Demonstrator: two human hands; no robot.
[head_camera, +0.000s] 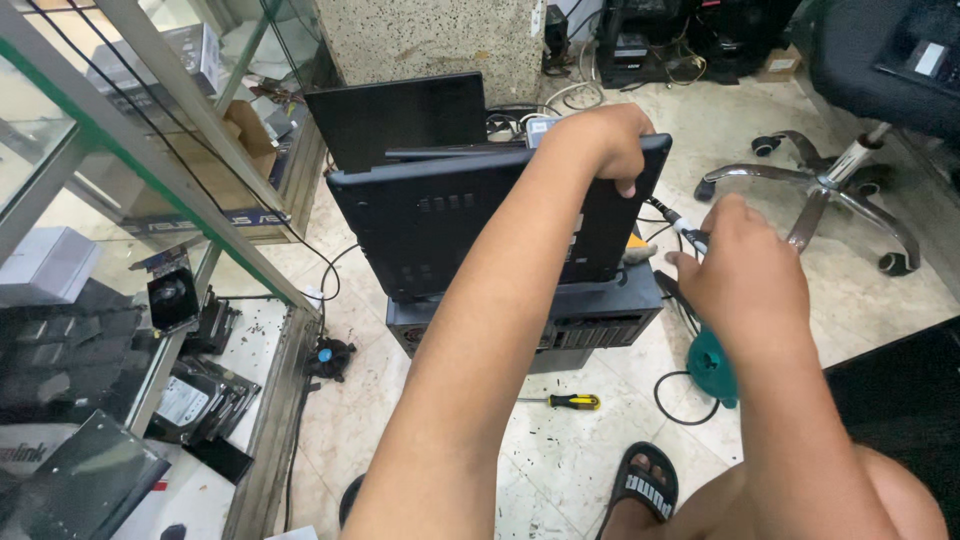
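Several hard drives (200, 395) lie in the glass cabinet (150, 190). One dark laptop (480, 215) rests bottom-up on a computer case (590, 320); the left hand (600, 140) clamps its far corner. One screwdriver (570, 402) lies below. The right hand (745, 270) closes around a tool (688, 232), mostly hidden.

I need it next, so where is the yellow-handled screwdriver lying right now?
The screwdriver lies on the tiled floor low in the head view, just below the dark computer case and left of the green blower.
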